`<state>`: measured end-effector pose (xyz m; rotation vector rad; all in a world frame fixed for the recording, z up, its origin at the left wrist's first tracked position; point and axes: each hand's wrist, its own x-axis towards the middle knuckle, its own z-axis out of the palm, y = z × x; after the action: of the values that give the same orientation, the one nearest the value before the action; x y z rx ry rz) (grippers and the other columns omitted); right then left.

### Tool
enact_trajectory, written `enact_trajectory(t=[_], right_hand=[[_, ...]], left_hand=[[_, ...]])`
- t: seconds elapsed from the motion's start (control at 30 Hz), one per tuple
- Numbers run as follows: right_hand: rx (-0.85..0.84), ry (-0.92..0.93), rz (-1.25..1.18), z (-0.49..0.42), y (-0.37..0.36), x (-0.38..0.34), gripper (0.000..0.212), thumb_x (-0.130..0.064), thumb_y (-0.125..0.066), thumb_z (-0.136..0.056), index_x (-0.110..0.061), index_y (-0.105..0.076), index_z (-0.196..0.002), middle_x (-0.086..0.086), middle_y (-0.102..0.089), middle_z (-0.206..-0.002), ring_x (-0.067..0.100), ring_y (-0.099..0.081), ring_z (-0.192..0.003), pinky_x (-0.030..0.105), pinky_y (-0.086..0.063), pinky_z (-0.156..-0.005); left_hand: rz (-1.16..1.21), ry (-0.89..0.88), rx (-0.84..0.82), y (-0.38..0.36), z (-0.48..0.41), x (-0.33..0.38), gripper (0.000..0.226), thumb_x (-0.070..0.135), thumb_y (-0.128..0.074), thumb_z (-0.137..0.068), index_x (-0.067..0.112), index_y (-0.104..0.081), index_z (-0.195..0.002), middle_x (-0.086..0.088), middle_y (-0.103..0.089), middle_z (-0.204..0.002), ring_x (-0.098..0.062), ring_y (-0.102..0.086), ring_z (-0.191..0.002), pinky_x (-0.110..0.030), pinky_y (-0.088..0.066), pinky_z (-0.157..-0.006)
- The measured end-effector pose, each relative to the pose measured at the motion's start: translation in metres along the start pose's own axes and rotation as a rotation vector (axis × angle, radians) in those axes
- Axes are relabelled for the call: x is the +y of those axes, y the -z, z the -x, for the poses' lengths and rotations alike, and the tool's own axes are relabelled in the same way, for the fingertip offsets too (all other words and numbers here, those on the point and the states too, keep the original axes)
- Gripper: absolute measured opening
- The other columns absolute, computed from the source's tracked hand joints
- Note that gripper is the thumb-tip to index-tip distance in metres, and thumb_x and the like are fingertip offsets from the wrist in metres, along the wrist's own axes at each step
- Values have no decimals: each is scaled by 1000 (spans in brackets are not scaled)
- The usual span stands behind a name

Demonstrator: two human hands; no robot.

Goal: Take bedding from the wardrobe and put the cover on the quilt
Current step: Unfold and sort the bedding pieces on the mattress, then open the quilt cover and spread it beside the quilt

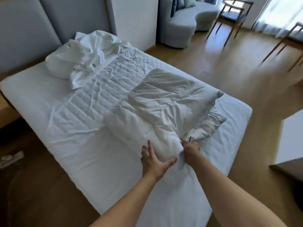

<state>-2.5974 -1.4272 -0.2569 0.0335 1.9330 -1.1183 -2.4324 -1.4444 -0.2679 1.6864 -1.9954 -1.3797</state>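
Observation:
A white quilt (pixel 172 104) lies folded and bunched on the near right part of the bed (pixel 57 115). My left hand (pixel 154 159) cups the quilt's near corner with fingers spread over it and the thumb under. My right hand (pixel 191 153) grips a bunch of the same white fabric right beside it, next to a small label. A crumpled white cover (pixel 96 51) lies heaped at the head of the bed, partly over a pillow (pixel 60 63).
A grey padded headboard (pixel 32 22) stands behind the bed. A grey curved sofa (pixel 183 23) and wooden chairs (pixel 232 15) are at the back right on wooden floor. A white cabinet (pixel 290 141) stands at the right edge. Something pale lies on the floor at left.

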Motion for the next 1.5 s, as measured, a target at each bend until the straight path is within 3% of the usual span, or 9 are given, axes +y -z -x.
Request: enact_trajectory(t=[0.1,0.23,0.4,0.53,0.67,0.93,1.03,1.37,1.5], right_hand=[[96,134,49,26,-18,-22,14,-19,-71,-89,-10,-62,-83,11,-63,-84,18,-57,-68,20,-48,-59],[99,254,81,44,-46,-24,17,-25,-75,-83,-14,-62,-79,4,-65,-79,14,-58,-66,32,-48,-70],[130,326,84,42,-75,-27,20,-28,-74,-75,-9,-69,-79,12,-73,-79,31,-71,-75,46,-61,-73],[212,390,-24,44,-101,-43,20,-26,-79,-67,-21,-65,-53,-3,-65,-55,14,-63,-51,29,-50,-49],[390,331,-134,55,-142,-65,19,-17,-82,-72,-12,-64,-67,7,-62,-66,21,-57,-59,28,-48,-52],[449,197,-267,75,-195,-88,26,-5,-74,-81,6,-68,-104,27,-69,-103,30,-66,-79,34,-59,-72],[443,226,-327,75,-215,-94,42,-3,-75,-80,7,-63,-119,26,-68,-113,34,-68,-96,48,-58,-90],[414,618,-312,68,-382,-253,21,-6,-77,-73,5,-69,-89,9,-64,-78,10,-58,-59,26,-49,-56],[368,803,-212,40,-555,-374,23,-12,-72,-72,4,-74,-87,4,-67,-112,21,-61,-82,35,-51,-75]], left_hand=[[-411,-275,-45,30,4,7,144,83,-72,-56,44,31,-149,-1,35,-160,-31,21,-152,-50,-3,-125],[-668,-370,-9,54,-2,16,151,72,-75,-65,28,50,-137,0,34,-161,-35,23,-151,-61,2,-122],[-634,-592,292,61,-21,-5,113,56,-69,-75,6,-12,-160,-19,-23,-164,-42,-29,-148,-64,-28,-115],[-531,-857,415,85,-64,-12,66,28,-71,-75,5,-59,-136,-11,-69,-111,-29,-68,-91,-41,-56,-81],[-430,-926,242,147,-102,-7,53,22,-73,-71,18,-69,-124,0,-69,-80,-25,-65,-65,-30,-53,-52],[-495,-887,-190,227,-129,-5,43,28,-58,-87,25,-56,-130,-6,-65,-113,-38,-65,-94,-43,-52,-75],[-456,-922,-177,243,-141,-6,42,28,-58,-90,24,-54,-132,-5,-65,-114,-38,-65,-95,-44,-52,-76],[-156,-1024,4,404,-287,11,42,32,-66,-83,22,-61,-123,-5,-68,-103,-35,-69,-80,-40,-54,-62],[-16,-933,153,538,-418,0,34,27,-72,-78,14,-64,-108,-7,-68,-95,-34,-67,-81,-36,-53,-64]])
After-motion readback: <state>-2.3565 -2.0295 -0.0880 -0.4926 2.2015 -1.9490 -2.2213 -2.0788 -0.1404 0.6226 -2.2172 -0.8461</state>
